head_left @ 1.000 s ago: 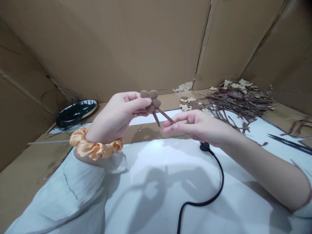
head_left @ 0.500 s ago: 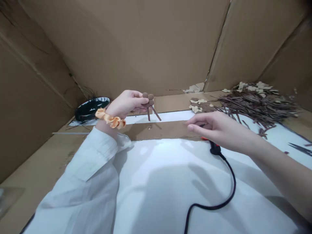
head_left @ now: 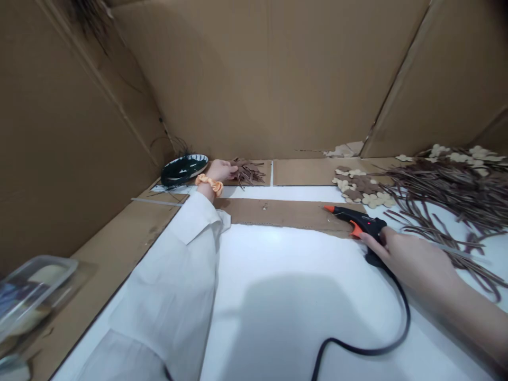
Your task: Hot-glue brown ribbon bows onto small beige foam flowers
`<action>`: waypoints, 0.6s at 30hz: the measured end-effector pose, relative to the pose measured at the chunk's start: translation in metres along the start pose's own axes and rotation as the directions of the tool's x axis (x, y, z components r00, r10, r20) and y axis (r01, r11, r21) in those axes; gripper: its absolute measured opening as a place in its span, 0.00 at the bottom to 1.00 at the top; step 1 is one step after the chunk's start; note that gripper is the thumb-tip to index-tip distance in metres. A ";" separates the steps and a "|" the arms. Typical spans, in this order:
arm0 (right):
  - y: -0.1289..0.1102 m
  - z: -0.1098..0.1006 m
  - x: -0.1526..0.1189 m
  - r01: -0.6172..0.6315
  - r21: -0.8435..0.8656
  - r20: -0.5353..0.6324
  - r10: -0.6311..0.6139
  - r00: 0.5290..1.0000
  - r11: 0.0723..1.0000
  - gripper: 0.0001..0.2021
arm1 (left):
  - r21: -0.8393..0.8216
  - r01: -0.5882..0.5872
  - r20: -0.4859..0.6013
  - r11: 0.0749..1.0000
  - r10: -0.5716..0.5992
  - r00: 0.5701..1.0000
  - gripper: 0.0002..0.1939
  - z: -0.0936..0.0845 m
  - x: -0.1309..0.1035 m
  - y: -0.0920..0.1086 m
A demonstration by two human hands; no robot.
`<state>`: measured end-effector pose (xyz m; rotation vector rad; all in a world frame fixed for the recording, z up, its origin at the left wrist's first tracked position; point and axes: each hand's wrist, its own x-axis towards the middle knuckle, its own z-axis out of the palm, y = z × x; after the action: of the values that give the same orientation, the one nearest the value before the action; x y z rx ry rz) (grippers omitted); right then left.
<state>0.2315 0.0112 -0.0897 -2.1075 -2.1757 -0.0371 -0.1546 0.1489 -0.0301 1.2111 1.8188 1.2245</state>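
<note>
My left hand (head_left: 222,171), with an orange scrunchie (head_left: 209,184) at the wrist, reaches to a small pile of brown flower pieces with strip stems (head_left: 249,172) at the back. Its fingertips are pressed together at the pile's left edge; whether they pinch a piece is too small to tell. My right hand (head_left: 408,256) is wrapped round the handle of a black and orange glue gun (head_left: 357,220). The gun's orange nozzle points left over a cardboard strip (head_left: 289,212), and its black cord curves toward me.
A patterned plate of dark green strands (head_left: 184,169) stands left of my left hand. Brown strips (head_left: 448,185) and cream and brown flower cutouts (head_left: 359,188) lie at the right. A clear plastic box (head_left: 35,291) is at the far left. Cardboard walls (head_left: 254,79) rise behind.
My left hand has moved back to the pile, and the brown flower piece it held up is no longer there. My right hand has closed on the glue gun. The view has shifted left.
</note>
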 end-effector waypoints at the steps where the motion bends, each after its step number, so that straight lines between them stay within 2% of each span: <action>1: 0.003 0.004 0.002 -0.013 0.047 0.015 0.012 1.000 0.999 0.20 | 0.064 -0.004 -0.015 0.998 0.004 1.000 0.15 -0.001 0.005 -0.004; 6: 0.016 0.025 0.014 -0.107 0.268 0.111 0.080 0.991 0.957 0.16 | 0.315 -0.033 -0.127 0.949 0.077 0.989 0.17 -0.004 0.022 -0.024; 12: 0.010 0.029 0.012 -0.167 0.410 0.069 0.152 0.986 0.896 0.14 | 0.521 -0.041 -0.250 0.853 0.198 0.948 0.17 -0.006 0.025 -0.043; 15: 0.006 0.026 0.009 -0.167 0.457 0.015 0.180 0.984 0.874 0.14 | 0.564 -0.070 -0.288 0.823 0.275 0.917 0.17 -0.013 0.022 -0.034; 18: 0.005 0.027 0.010 -0.177 0.525 -0.027 0.224 0.974 0.833 0.13 | 0.562 -0.135 -0.304 0.816 0.355 0.884 0.17 -0.026 0.023 -0.003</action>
<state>0.2342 0.0235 -0.1156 -1.9473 -1.6507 0.4226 -0.1865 0.1606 -0.0233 1.6380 2.4788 1.2136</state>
